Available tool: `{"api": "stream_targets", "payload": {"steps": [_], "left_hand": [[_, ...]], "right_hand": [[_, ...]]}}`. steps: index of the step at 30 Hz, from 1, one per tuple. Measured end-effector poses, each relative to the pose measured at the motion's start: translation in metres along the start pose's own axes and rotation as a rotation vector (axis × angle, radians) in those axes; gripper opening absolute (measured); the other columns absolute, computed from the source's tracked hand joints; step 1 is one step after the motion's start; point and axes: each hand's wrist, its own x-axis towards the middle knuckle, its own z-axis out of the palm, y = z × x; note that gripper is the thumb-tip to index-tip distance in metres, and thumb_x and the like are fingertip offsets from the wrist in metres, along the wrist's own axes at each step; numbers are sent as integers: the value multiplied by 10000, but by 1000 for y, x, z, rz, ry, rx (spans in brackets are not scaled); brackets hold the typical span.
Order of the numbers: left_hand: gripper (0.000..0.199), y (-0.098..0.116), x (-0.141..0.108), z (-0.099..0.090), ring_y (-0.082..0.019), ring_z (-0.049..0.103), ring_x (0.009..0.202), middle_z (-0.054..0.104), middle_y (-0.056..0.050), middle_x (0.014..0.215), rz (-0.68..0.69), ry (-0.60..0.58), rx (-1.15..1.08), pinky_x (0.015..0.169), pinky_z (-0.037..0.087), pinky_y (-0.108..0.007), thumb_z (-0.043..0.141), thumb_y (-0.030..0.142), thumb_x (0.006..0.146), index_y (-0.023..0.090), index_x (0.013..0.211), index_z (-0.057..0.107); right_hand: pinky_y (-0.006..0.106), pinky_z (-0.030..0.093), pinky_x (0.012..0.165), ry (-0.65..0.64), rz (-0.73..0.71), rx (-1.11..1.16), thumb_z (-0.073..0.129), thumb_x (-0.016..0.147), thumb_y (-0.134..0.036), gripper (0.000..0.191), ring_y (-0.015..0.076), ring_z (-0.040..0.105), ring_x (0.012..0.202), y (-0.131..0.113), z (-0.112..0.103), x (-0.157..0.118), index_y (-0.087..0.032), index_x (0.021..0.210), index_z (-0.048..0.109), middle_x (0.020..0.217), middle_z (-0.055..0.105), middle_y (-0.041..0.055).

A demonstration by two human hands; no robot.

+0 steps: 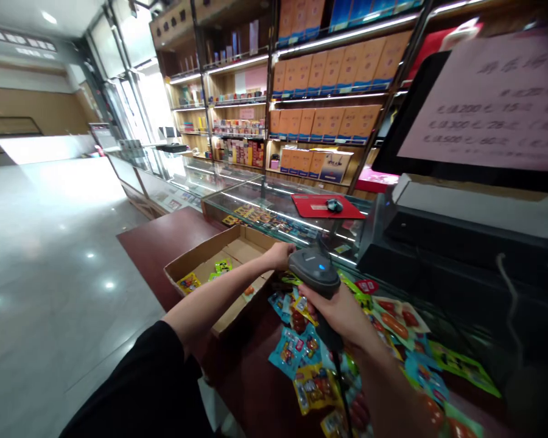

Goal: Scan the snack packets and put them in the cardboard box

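Observation:
My right hand [342,316] is wrapped round the handle of a dark grey barcode scanner [315,267] with a blue light on its top. Its black cable runs down over the snack packets. Just beyond the scanner head, my left hand [279,255] is closed at the right edge of a cardboard box [228,325]; its fingertips are partly hidden, so I cannot make out what they hold. A few small packets, among them a yellow one [189,282] and a green one [223,266], lie in the box. Blue packets [287,351] and a yellow packet [315,388] are scattered below the scanner.
More packets, including a green one [463,368], spread to the right. Behind stands a glass display counter [237,182] with a red mouse pad [301,205] and a mouse [334,205]. A monitor covered by a paper sign [493,103] rises at the right. Orange boxes [338,70] fill the shelves.

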Motion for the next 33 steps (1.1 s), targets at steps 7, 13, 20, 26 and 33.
{"api": "stream_targets", "payload": {"steps": [7, 13, 20, 26, 33], "left_hand": [[425, -1, -89, -87, -128, 643, 617, 658, -31, 725, -154, 292, -622, 606, 558, -286, 873, 236, 550, 128, 725, 501], [402, 12, -168, -113, -175, 696, 829, 699, -116, 983, -240, 354, -775, 758, 589, -299, 856, 226, 618, 99, 940, 653], [398, 28, -198, -106, -190, 701, 800, 717, -110, 924, -348, 453, -825, 735, 600, -315, 885, 179, 556, 95, 882, 671], [405, 32, -197, -104, -178, 698, 765, 722, -102, 891, -332, 444, -837, 728, 600, -315, 892, 175, 534, 98, 861, 666], [456, 33, -196, -103, -206, 698, 795, 715, -119, 957, -300, 391, -833, 704, 603, -335, 892, 199, 532, 106, 912, 656]], "right_hand": [[277, 441, 436, -150, -44, 30, 664, 732, -494, 322, 145, 512, 416, 6, 4, 3, -217, 614, 550, 456, 553, -7], [281, 454, 473, -259, -76, 56, 680, 731, -464, 291, 150, 536, 455, 14, 9, -11, -200, 718, 557, 504, 577, -9], [253, 429, 445, -347, -130, 30, 671, 724, -416, 261, 131, 521, 440, 4, 17, -29, -202, 658, 536, 488, 563, -14], [247, 421, 435, -316, -129, 41, 662, 729, -418, 264, 128, 518, 448, 3, 18, -32, -197, 667, 530, 501, 559, -10], [252, 428, 441, -321, -164, 4, 647, 758, -425, 267, 129, 514, 449, 4, 16, -32, -191, 685, 541, 501, 554, -12]]}}
